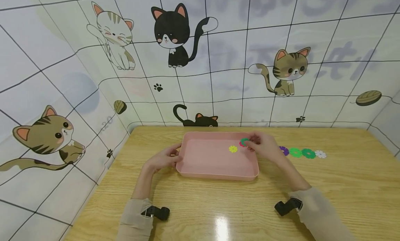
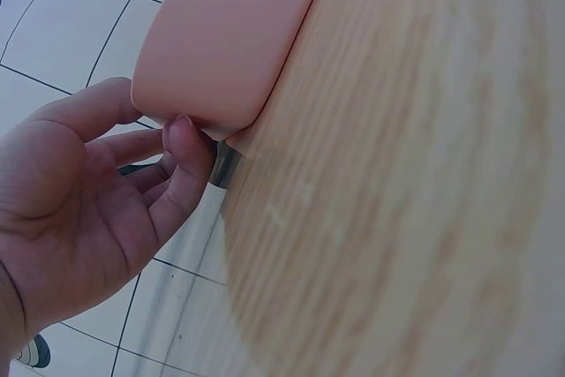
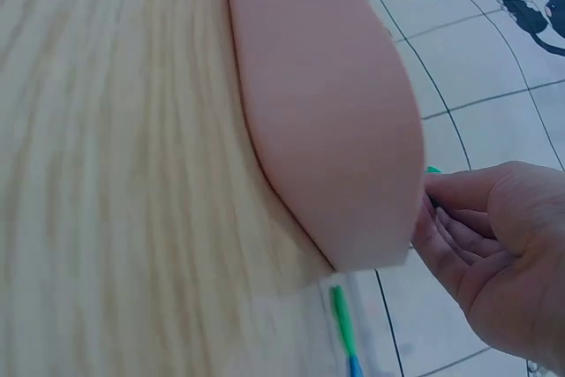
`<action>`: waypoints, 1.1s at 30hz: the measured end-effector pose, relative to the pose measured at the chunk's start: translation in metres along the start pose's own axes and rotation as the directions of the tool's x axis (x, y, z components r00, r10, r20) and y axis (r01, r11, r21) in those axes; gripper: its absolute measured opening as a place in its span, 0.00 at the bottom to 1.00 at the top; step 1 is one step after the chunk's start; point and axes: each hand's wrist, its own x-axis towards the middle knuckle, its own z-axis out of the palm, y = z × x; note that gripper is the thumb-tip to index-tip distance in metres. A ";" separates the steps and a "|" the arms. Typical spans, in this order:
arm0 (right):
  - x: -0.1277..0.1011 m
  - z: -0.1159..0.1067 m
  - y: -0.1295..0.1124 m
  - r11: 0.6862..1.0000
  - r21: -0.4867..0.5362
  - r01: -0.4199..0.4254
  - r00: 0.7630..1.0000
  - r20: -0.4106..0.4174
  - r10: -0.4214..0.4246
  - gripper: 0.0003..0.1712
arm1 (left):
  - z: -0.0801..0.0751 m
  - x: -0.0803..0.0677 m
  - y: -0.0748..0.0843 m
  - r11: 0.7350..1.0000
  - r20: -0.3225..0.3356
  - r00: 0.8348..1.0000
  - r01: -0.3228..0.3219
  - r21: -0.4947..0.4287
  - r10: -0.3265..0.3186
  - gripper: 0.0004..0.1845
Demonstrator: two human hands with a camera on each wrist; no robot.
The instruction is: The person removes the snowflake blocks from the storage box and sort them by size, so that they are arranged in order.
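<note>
A shallow pink tray [image 1: 215, 161] sits on the wooden table. My left hand [image 1: 164, 158] holds its left end; in the left wrist view the thumb and curled fingers of that hand [image 2: 97, 174] meet at the tray's end wall [image 2: 221, 50]. Over the tray's back right corner, my right hand [image 1: 264, 147] pinches a green flower-shaped disc [image 1: 244, 141]. A pinkish-red disc [image 1: 241, 144] shows partly beneath the green one; whether they touch is unclear. Inside the tray lies a yellow flower-shaped disc [image 1: 233, 149]. The tray's wall mostly hides the pinched disc from the right wrist view.
Right of the tray, a row of flower-shaped discs lies on the table: purple [image 1: 284, 151], light green [image 1: 296, 152], dark green [image 1: 308, 153] and white [image 1: 320, 154]. A cat-patterned wall covering [image 1: 231, 67] rises behind the table [image 1: 200, 202].
</note>
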 end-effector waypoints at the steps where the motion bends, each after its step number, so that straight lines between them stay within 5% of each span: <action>1: -0.001 -0.004 0.002 1.000 -0.008 0.003 1.000 -0.008 -0.003 0.12 | 0.000 0.000 0.000 1.000 0.003 1.000 0.000 0.000 0.000 0.37; 13: -0.018 -0.043 0.019 0.999 -0.009 0.043 0.992 -0.117 -0.043 0.14 | 0.002 -0.001 0.003 1.000 -0.003 1.000 -0.002 0.003 0.002 0.37; 33: -0.052 -0.099 0.050 0.987 -0.160 0.012 0.987 -0.155 -0.037 0.17 | 0.002 -0.001 0.001 1.000 -0.003 1.000 0.003 0.002 -0.003 0.38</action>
